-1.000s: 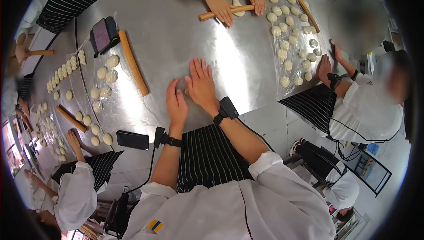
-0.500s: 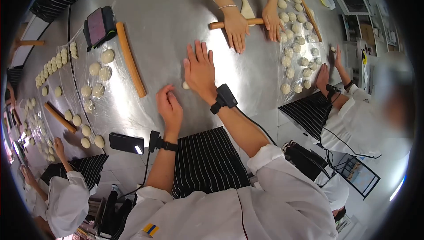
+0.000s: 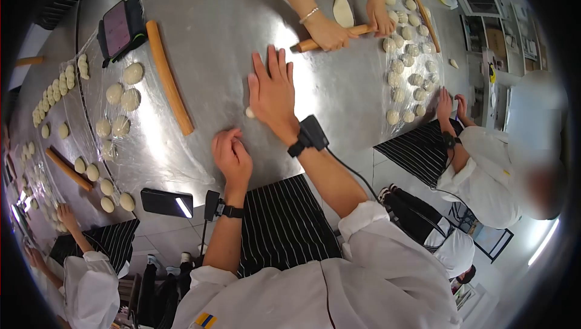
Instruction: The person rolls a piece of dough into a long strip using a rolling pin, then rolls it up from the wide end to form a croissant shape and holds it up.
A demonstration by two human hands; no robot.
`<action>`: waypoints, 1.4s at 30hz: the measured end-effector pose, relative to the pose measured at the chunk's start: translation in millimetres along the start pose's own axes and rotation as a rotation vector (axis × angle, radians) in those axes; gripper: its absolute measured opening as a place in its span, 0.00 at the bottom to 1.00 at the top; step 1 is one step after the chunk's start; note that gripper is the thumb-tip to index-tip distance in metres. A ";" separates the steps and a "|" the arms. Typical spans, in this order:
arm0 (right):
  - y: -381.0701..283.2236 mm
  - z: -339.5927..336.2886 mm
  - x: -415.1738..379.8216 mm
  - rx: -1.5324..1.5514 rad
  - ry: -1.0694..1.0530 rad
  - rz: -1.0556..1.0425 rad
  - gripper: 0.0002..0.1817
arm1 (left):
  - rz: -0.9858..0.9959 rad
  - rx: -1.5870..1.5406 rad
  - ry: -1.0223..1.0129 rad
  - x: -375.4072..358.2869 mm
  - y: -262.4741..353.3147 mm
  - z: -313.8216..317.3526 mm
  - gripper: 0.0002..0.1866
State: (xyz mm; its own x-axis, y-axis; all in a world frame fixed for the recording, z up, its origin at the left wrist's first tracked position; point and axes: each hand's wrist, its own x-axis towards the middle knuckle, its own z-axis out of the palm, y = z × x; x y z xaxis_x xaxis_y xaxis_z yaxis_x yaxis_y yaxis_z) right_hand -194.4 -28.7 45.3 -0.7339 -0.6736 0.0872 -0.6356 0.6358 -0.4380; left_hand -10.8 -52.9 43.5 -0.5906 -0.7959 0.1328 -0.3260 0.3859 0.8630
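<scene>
My right hand [image 3: 273,90] lies stretched out over the steel table, palm down, fingers slightly spread. A small dough ball [image 3: 250,112] peeks out at its thumb side, mostly covered by the palm. Closer to the table's front edge, my left hand [image 3: 232,158] has its fingers curled in loosely, and no object shows in it. The dough ball sits just beyond those curled fingers. Left of both hands lies a long wooden rolling pin [image 3: 168,81]. Several larger dough balls [image 3: 129,99] rest under clear plastic film beside it.
Across the steel table [image 3: 212,32], another person's hands hold a rolling pin [image 3: 308,45] beside a long dough strip [image 3: 342,5]. Many dough balls [image 3: 396,66] lie on film at right. A phone in a dark case [image 3: 120,29] lies at upper left; a black device [image 3: 167,202] is near the front edge.
My right hand stays flat over the dough ball, and my left hand remains curled. Across the table, the other person's hands have closed around the rolling pin, which now sits lower and more tilted.
</scene>
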 end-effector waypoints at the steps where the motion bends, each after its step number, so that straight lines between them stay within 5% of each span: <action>1: 2.2 5.2 17.1 -0.003 0.029 -0.023 0.32 | 0.001 -0.001 0.002 -1.4 -1.3 0.7 0.13; 11: -17.7 -20.1 -132.1 0.001 -0.202 0.031 0.35 | -0.014 -0.107 0.040 -5.2 -6.7 2.8 0.13; 18: -0.5 1.5 32.1 0.029 0.017 -0.009 0.30 | 0.030 -0.060 0.019 -7.5 -8.9 -2.3 0.12; 26: -15.4 -12.1 -107.6 -0.001 -0.151 0.029 0.35 | -0.006 -0.132 0.014 -7.7 -13.8 -0.3 0.12; 35: -0.3 -2.0 19.8 0.115 -0.010 -0.012 0.35 | 0.076 -0.047 -0.007 -7.1 -9.0 -3.9 0.11; 42: -14.3 -8.2 -126.7 0.034 -0.171 0.034 0.36 | 0.070 -0.044 0.006 -8.8 -10.7 -1.3 0.10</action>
State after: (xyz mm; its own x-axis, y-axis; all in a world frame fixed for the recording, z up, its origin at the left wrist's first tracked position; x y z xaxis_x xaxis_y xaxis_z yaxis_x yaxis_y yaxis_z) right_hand -94.3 50.6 47.8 -0.7018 -0.7079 -0.0800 -0.6005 0.6482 -0.4682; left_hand -1.1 -50.7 33.7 -0.6063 -0.7705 0.1967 -0.2507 0.4199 0.8722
